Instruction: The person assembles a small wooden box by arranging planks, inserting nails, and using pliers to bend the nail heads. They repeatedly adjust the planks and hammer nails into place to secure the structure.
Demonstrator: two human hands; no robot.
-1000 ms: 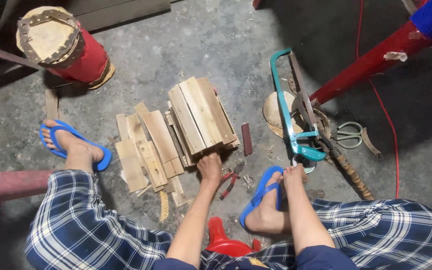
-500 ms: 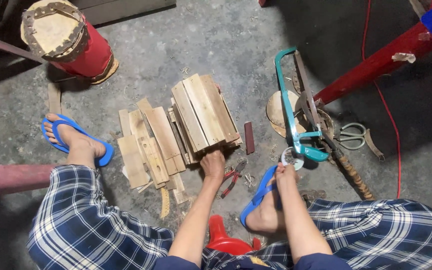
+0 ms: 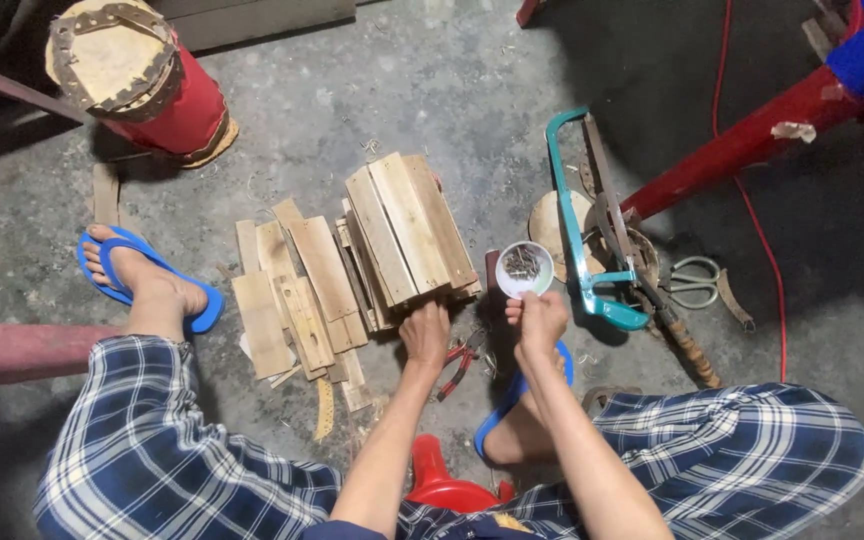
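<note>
My left hand (image 3: pixel 425 333) rests on the near end of a bundle of wooden slats (image 3: pixel 407 238) lying on the concrete floor. My right hand (image 3: pixel 538 317) holds a small white bowl of nails (image 3: pixel 524 269) by its near rim, just right of the bundle. More loose slats (image 3: pixel 297 295) lie to the left of the bundle. Red-handled pliers (image 3: pixel 460 362) lie on the floor between my two hands.
A teal hacksaw (image 3: pixel 578 225) and a wooden-handled tool (image 3: pixel 687 345) lie to the right, with scissors (image 3: pixel 694 281) beyond. A red drum-like stool (image 3: pixel 137 85) stands at back left. A red pole (image 3: pixel 752 135) and a red cable (image 3: pixel 762 250) cross the right side. My feet wear blue sandals (image 3: pixel 142 270).
My right hand has lifted the white bowl of nails from beside the hacksaw and brought it left, toward the slat bundle. My left hand stays on the bundle.
</note>
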